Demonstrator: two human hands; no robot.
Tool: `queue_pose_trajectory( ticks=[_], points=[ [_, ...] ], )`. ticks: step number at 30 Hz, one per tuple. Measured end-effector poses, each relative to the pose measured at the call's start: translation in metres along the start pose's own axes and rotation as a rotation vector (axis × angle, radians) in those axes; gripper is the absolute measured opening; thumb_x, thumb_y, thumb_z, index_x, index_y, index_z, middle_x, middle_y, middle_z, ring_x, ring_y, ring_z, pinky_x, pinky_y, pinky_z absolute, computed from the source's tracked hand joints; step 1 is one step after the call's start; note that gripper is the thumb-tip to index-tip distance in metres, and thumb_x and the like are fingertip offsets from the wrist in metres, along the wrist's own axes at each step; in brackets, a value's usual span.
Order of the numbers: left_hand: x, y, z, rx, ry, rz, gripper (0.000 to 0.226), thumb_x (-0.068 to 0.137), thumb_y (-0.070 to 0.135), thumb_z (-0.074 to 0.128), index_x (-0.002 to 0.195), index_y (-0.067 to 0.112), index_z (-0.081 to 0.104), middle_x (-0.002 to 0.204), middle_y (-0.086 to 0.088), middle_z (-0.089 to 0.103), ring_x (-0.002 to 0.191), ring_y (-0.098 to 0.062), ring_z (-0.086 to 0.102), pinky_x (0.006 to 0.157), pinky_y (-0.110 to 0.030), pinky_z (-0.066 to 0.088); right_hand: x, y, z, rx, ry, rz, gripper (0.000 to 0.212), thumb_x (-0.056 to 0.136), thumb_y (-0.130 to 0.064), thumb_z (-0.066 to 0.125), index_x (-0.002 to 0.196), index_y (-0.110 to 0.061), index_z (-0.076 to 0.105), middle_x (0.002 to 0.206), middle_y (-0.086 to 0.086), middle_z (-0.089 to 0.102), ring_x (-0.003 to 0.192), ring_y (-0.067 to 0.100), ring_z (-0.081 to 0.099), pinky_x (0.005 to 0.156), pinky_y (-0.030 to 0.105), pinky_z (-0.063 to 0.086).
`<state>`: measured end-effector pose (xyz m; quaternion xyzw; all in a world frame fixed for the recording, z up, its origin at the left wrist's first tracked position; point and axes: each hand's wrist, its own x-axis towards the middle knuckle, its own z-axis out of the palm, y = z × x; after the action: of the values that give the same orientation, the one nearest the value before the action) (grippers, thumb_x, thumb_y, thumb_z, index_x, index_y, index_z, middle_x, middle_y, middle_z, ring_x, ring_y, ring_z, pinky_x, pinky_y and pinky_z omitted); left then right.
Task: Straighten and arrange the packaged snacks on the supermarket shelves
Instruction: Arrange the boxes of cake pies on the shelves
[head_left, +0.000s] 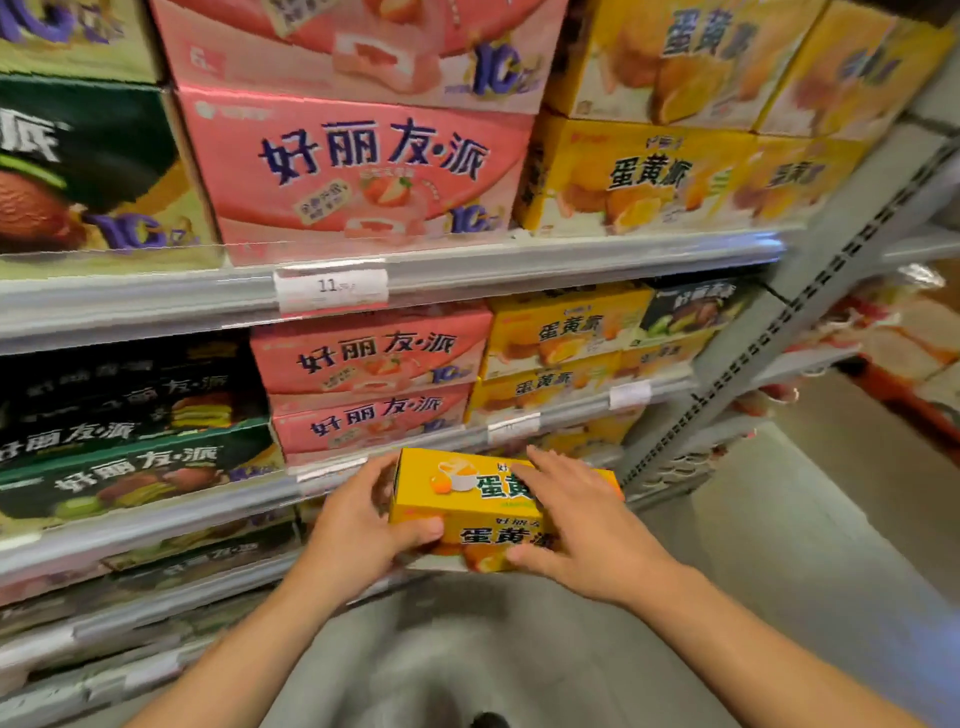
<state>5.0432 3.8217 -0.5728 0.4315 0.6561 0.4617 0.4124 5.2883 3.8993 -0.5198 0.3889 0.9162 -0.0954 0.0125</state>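
A yellow snack box with blue lettering is held in front of the lower shelves, off the shelf boards. My left hand grips its left end, thumb along the front face and fingers behind. My right hand lies over its top right part with fingers spread, thumb under the front edge. Pink boxes and yellow boxes are stacked on the shelf just above the held box. Bigger pink boxes and yellow boxes fill the upper shelf.
Dark green boxes crowd the left of the shelves. A price tag hangs on the upper shelf rail. A grey perforated upright ends the rack at right, with a further rack beyond. Grey floor lies below.
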Motion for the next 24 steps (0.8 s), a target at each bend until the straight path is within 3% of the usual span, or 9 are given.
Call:
queue_pose_trajectory(
  ticks=[6,7,9,11,16,20,22,24],
  points=[
    [0.008,0.032,0.1,0.008,-0.158,0.076,0.072,0.046,0.031,0.094,0.105,0.046,0.055,0.097,0.028,0.068,0.093,0.011,0.062,0.075,-0.009,0.049,-0.082,0.081,-0.013,0.044,0.098,0.195,0.086,0.082,-0.07,0.051,0.151,-0.027,0.024,0.156,-0.004,0.028,0.144,0.017,0.023,0.116,0.027,0.012],
    [0.009,0.037,0.117,0.009,-0.175,0.079,0.074,0.047,0.031,0.095,0.107,0.045,0.055,0.1,0.025,0.067,0.093,0.008,0.064,0.077,-0.014,0.052,-0.092,0.096,-0.015,0.059,0.098,0.215,0.084,0.082,-0.07,0.051,0.15,-0.027,0.026,0.154,-0.005,0.03,0.142,0.015,0.025,0.116,0.028,0.015],
    [0.012,0.048,0.153,0.026,-0.185,0.074,0.075,0.049,0.031,0.096,0.109,0.047,0.054,0.107,0.025,0.064,0.099,-0.003,0.064,0.083,-0.038,0.057,-0.109,0.126,-0.017,0.079,0.104,0.237,0.081,0.082,-0.067,0.055,0.148,-0.028,0.03,0.151,-0.007,0.035,0.139,0.013,0.029,0.114,0.029,0.02],
    [0.014,0.056,0.188,0.037,-0.179,0.085,0.073,0.05,0.032,0.095,0.107,0.049,0.054,0.105,0.03,0.062,0.099,-0.006,0.063,0.081,-0.047,0.057,-0.122,0.158,-0.019,0.089,0.123,0.24,0.077,0.081,-0.061,0.06,0.145,-0.027,0.035,0.145,-0.007,0.042,0.135,0.014,0.035,0.111,0.03,0.026],
    [0.019,0.077,0.287,0.052,-0.181,0.085,0.075,0.047,0.04,0.093,0.11,0.048,0.054,0.105,0.032,0.065,0.098,0.006,0.062,0.082,-0.044,0.057,-0.155,0.249,-0.023,0.133,0.146,0.266,0.073,0.078,-0.052,0.068,0.142,-0.028,0.04,0.139,-0.009,0.047,0.129,0.014,0.04,0.109,0.036,0.031],
    [0.022,0.091,0.354,-0.013,-0.181,0.04,0.076,0.05,0.029,0.095,0.113,0.046,0.056,0.111,0.018,0.066,0.099,-0.016,0.067,0.074,-0.051,0.058,-0.172,0.315,-0.025,0.152,0.142,0.305,0.078,0.072,-0.052,0.073,0.14,-0.031,0.041,0.134,-0.013,0.049,0.124,0.013,0.044,0.106,0.032,0.031],
    [0.026,0.096,0.375,0.001,-0.174,0.03,0.079,0.052,0.027,0.095,0.118,0.044,0.054,0.115,0.017,0.065,0.107,-0.016,0.064,0.082,-0.051,0.056,-0.169,0.341,-0.027,0.144,0.111,0.346,0.085,0.067,-0.054,0.074,0.141,-0.032,0.038,0.136,-0.013,0.047,0.125,0.012,0.042,0.106,0.031,0.03],
    [0.034,0.103,0.384,0.058,-0.182,0.058,0.079,0.056,0.031,0.093,0.121,0.044,0.05,0.119,0.019,0.062,0.113,-0.005,0.059,0.091,-0.045,0.053,-0.161,0.361,-0.028,0.149,0.095,0.337,0.089,0.063,-0.056,0.072,0.141,-0.032,0.038,0.136,-0.011,0.046,0.125,0.014,0.04,0.105,0.031,0.029]
  ],
)
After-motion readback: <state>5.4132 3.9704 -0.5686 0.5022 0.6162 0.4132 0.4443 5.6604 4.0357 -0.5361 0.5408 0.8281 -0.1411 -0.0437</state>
